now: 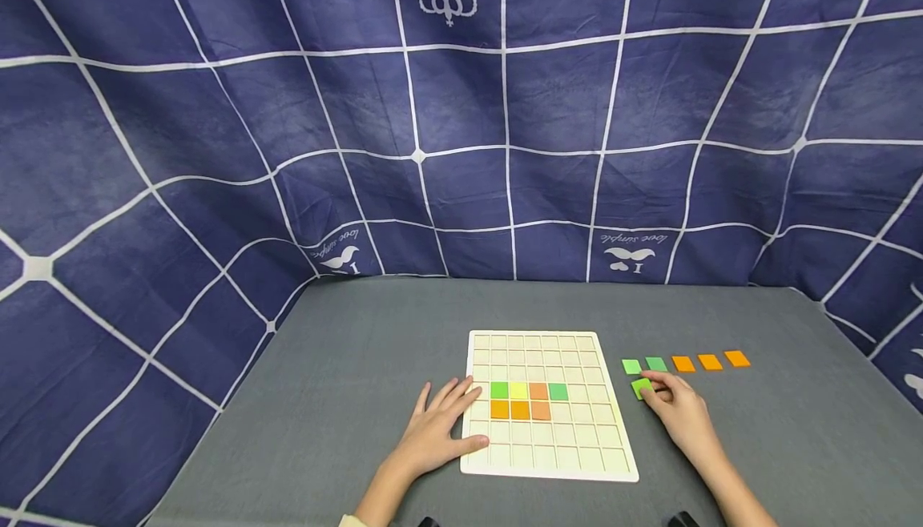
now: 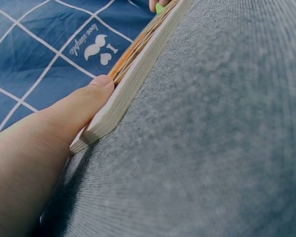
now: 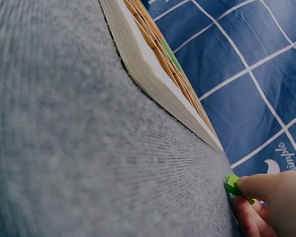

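Note:
A cream grid board (image 1: pixel 534 459) lies flat on the grey table, with several green, yellow and orange square tiles in two rows of its cells. Spread over the board's left edge is the left hand (image 1: pixel 434 431), its fingers straight and the thumb (image 2: pixel 101 84) resting on the rim. To the right of the board, the right hand (image 1: pixel 681 413) pinches a bright green tile (image 1: pixel 640 388) between thumb and fingers. In the right wrist view that green tile (image 3: pixel 232 183) shows at the fingertips, close to the table surface.
Beyond the right hand, a row of loose tiles holds a light green tile (image 1: pixel 630 367), a darker green tile (image 1: pixel 656 364) and orange tiles (image 1: pixel 710 362). A blue cloth (image 1: pixel 461 110) with white lines hangs behind and beside the grey table (image 1: pixel 360 351).

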Available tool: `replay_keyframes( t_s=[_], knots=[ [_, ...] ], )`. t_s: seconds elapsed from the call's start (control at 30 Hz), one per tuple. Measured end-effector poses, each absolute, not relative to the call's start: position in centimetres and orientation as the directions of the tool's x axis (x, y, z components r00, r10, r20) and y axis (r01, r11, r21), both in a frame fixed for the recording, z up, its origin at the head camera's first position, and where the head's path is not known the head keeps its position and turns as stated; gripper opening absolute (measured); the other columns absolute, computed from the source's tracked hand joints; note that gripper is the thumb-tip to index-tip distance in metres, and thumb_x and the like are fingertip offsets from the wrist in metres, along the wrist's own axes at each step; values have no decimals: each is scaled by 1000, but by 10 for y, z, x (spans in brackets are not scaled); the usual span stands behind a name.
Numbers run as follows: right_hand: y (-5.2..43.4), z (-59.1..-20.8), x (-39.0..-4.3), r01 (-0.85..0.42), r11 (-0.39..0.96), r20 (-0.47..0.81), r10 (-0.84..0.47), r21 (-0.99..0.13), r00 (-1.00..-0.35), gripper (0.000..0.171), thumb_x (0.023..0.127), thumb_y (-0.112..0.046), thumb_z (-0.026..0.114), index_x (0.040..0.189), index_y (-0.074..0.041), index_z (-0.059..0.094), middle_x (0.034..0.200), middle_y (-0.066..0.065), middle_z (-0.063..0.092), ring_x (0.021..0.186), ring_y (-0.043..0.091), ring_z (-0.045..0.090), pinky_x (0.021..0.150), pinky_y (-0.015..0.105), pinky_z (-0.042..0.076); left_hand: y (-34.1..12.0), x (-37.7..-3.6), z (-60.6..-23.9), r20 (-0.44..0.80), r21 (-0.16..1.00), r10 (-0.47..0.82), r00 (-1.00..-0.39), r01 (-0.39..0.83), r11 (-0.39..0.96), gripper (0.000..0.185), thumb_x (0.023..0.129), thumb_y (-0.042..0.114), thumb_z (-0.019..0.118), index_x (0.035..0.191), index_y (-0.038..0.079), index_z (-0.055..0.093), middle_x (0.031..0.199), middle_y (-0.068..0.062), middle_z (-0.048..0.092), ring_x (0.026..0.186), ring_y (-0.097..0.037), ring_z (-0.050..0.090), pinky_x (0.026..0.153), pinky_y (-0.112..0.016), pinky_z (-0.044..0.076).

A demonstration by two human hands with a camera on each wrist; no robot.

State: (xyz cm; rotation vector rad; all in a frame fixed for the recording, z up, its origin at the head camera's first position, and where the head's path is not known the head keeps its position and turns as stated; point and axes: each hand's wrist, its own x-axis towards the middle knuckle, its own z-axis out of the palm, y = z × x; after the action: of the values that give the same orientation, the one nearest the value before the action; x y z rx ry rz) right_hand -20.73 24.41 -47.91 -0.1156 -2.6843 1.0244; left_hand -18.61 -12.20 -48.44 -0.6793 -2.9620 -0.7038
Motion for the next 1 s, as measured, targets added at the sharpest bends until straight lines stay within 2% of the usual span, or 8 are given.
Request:
replay_keyframes(
  t_s=[0.13,0.47,0.77,1.0],
  knots=[
    [244,-481,-207,-37,758,230,150,-651,-961,30,81,-14,63,110,-3,61,92,11,59,66,-11,45,57,18,42,-121,-185,-485,122,437,406,-906,417,797,74,76,65,51,137,25,39,146,3,34,135,-26,31,107,-59,8],
    [239,-487,-208,-33,823,252,135,-567,-958,31,80,-16,66,107,-2,63,90,10,56,68,5,48,57,20,39,-121,-184,-484,134,429,409,-903,425,797,73,76,63,52,136,24,41,145,2,36,134,-26,32,107,-59,9],
    [239,-487,-208,-61,813,309,150,-579,-939,27,79,-16,66,103,-2,64,87,7,57,65,-4,43,56,19,39,-121,-184,-483,133,432,406,-904,422,797,73,76,64,52,136,23,41,146,2,35,134,-26,31,107,-59,8],
    [238,-477,-206,-1,740,280,254,-673,-926,25,88,-21,55,106,-5,63,89,8,56,64,-6,40,55,18,37,-119,-186,-483,104,451,390,-915,393,801,72,76,64,51,137,26,39,147,4,31,136,-25,28,109,-58,4]
  ],
)
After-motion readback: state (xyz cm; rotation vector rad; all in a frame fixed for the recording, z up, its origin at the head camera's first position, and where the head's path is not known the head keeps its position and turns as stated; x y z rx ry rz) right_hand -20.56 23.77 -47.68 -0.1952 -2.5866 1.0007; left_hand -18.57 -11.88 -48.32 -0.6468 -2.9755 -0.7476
